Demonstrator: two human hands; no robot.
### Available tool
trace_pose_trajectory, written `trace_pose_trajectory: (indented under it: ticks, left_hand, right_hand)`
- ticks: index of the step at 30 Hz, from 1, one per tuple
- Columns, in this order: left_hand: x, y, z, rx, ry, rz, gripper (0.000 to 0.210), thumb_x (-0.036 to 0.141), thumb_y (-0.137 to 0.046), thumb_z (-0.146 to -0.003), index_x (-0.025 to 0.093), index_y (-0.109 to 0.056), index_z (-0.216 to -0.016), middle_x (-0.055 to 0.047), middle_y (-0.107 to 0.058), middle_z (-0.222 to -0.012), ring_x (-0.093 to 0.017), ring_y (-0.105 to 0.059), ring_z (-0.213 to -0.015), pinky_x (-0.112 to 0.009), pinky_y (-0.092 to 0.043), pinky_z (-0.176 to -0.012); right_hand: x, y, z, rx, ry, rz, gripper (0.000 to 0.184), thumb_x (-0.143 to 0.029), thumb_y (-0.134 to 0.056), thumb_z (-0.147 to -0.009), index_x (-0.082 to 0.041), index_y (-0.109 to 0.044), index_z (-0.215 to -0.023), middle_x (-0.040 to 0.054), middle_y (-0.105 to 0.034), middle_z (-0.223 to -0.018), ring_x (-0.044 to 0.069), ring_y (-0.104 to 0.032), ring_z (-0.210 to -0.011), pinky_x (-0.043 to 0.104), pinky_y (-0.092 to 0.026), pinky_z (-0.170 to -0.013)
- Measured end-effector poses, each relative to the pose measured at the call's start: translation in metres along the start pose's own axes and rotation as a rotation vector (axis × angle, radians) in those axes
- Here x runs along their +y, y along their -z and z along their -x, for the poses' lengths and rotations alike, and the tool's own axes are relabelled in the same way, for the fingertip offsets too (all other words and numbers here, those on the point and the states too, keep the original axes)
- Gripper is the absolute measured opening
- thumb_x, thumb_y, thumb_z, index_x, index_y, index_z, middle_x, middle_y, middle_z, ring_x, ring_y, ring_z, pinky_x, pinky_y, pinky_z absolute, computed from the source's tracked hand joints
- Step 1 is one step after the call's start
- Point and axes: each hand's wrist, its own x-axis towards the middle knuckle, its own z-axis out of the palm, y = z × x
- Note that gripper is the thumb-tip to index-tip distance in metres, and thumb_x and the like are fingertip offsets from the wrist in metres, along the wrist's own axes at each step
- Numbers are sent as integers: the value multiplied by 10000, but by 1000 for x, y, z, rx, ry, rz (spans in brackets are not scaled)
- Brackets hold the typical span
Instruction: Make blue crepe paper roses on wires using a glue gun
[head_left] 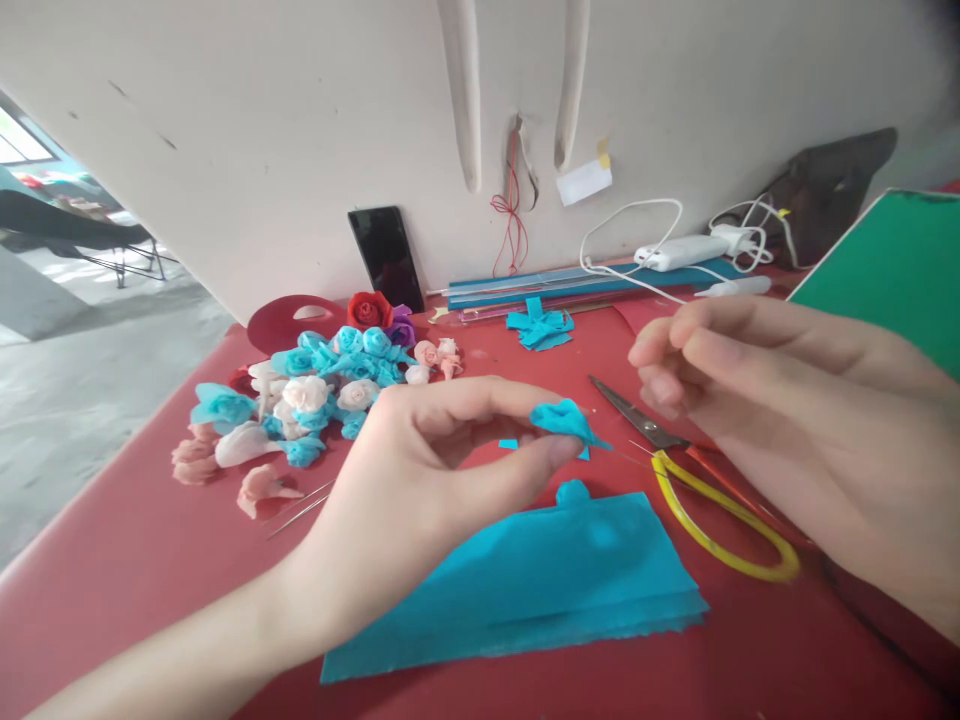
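Note:
Between thumb and fingertips, my left hand (450, 470) pinches a small blue crepe-paper flower (562, 418), its twisted tip pointing right. A thin line, perhaps wire or thread, seems to run from that tip. To the right, my right hand (780, 400) is raised with thumb and fingers pressed together, apart from the flower; whatever is in the pinch cannot be made out. Scissors (675, 440) with yellow and red handles lie partly behind the right hand. Below the left hand is a stack of blue crepe paper (570, 570), with a small blue paper bud (573, 494) at its far edge.
Finished paper flowers (304, 393) in blue, white, pink and red are heaped at left. Thin wires (300, 510) lie near them. Behind are cut blue strips (540, 325), a phone (386, 258) against the wall, a white power strip (679, 252) and a green board (885, 270).

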Motion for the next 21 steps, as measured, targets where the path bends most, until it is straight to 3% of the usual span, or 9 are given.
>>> trace_pose_trajectory:
  ticks: [2, 4, 6, 8, 10, 13, 16, 21]
  left_hand:
    - [0, 0, 1, 9, -1, -16, 131, 104, -711, -711, 234, -721, -704, 101, -729, -662, -53, -686, -585, 1, -523, -522]
    - [-1, 0, 1, 16, 0, -28, 128, 107, -715, -706, 235, -723, -712, 97, -728, -660, -55, -682, -573, -11, -530, -525]
    - [-2, 0, 1, 17, -5, -27, 133, 104, -713, -706, 236, -723, -714, 94, -729, -662, -57, -682, -576, -17, -534, -527]
    - [-2, 0, 0, 8, -14, -21, 141, 99, -711, -707, 239, -725, -717, 94, -731, -672, -57, -683, -586, -15, -531, -528]
    - [-2, 0, -1, -8, -19, -19, 150, 98, -708, -713, 246, -728, -723, 97, -732, -681, -51, -679, -587, -11, -526, -532]
    - [-2, 0, -1, -36, -22, -20, 180, 86, -694, -724, 262, -730, -738, 105, -727, -671, -40, -670, -580, 2, -506, -513]
    - [-2, 0, -1, -52, -33, -28, 202, 71, -680, -733, 265, -734, -750, 103, -732, -688, -42, -675, -606, 10, -496, -509]
    - [-4, 1, -2, -35, -144, 8, 217, 25, -679, -701, 226, -742, -754, 97, -735, -676, -52, -681, -590, 9, -504, -503]
  right_hand:
    - [1, 3, -4, -57, -215, -332, 89, -278, -581, -876, -249, -656, -838, -39, -687, -842, 118, -680, -769, 197, -585, -668]
    - [2, 5, -6, -113, -343, -502, 84, -279, -583, -876, -248, -657, -853, -25, -688, -915, 125, -670, -845, 224, -580, -741]
    - [2, 5, -7, -202, -394, -571, 127, -281, -540, -903, -233, -626, -823, -14, -662, -810, 108, -652, -772, 206, -573, -703]
    - [1, 4, -6, -274, -399, -583, 172, -269, -505, -918, -225, -570, -764, -34, -534, -608, 79, -559, -580, 165, -543, -585]
    - [-1, 4, -5, -299, -350, -480, 165, -275, -507, -911, -230, -541, -757, -48, -412, -547, 68, -456, -497, 129, -485, -492]
    - [-5, 4, -2, -294, -190, -98, 68, -317, -548, -885, -277, -603, -878, -44, -534, -651, 61, -525, -553, 84, -450, -455]
    - [-9, 5, 1, -308, -69, 213, 90, -321, -632, -817, -345, -656, -900, -78, -626, -686, 53, -576, -545, 65, -427, -419]
    - [-13, 6, -1, -304, -21, 239, 104, -249, -630, -784, -287, -702, -720, -67, -604, -613, 44, -528, -470, 78, -390, -372]
